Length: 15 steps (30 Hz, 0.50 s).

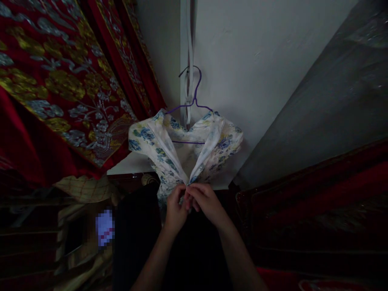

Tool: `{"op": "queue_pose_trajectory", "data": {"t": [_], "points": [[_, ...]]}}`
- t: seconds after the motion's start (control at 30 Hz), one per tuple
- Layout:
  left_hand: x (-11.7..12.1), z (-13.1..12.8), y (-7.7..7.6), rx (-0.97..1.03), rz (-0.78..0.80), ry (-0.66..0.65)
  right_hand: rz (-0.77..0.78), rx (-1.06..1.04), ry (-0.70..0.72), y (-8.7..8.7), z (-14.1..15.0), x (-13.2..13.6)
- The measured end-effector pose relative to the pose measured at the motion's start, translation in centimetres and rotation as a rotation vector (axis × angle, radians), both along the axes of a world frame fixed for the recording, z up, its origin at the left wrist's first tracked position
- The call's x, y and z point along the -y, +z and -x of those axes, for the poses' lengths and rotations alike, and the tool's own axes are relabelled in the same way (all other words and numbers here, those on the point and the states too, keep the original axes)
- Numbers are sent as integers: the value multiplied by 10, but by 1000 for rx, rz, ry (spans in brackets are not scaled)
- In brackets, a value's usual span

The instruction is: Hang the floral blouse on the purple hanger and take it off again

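Currently at the fastening step, judging by the two-handed grip at the foot of the neck opening. Cannot tell whether closing or undoing; too small and dark at the contact point.

Locate the floral garment (pixel 222 145) directly below the purple hanger (pixel 198 87), draped over it at the shoulders, with the neck spread in a V. Note the white strap (pixel 190 40) at the hanger's hook, the pale wall (pixel 257 60) behind the hanger, and the red embroidered cloth (pixel 60 85) to the left of the hanger.

Grip status, left hand (pixel 176 208): closed at the fingertips, pinching the garment at the lower end of the V, well below the hanger. Grip status, right hand (pixel 207 200): pinching the same spot between thumb and forefinger, just beside the left hand.

For the next move, hold one edge steady with the left hand and work the fastening with the right. Align both edges before applying force. Pull lightly, to avoid dragging the shoulders off the hanger or catching the thin fabric.
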<state>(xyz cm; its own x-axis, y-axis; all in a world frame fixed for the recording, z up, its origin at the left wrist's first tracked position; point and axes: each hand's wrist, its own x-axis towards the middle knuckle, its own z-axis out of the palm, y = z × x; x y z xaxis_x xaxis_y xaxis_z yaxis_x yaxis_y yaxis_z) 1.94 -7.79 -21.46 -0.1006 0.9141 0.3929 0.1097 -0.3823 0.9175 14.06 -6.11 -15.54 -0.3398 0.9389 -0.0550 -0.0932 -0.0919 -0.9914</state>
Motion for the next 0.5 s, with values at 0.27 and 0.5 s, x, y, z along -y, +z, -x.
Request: {"op": "queue_pose_trajectory", "data": {"t": [0.27, 0.5], "points": [[-19, -14, -10, -220, -4, -64, -205, -274, -352, 126, -19, -99], [-62, 19, 52, -251, 8, -133, -381, -158, -273, 129, -3, -87]]}}
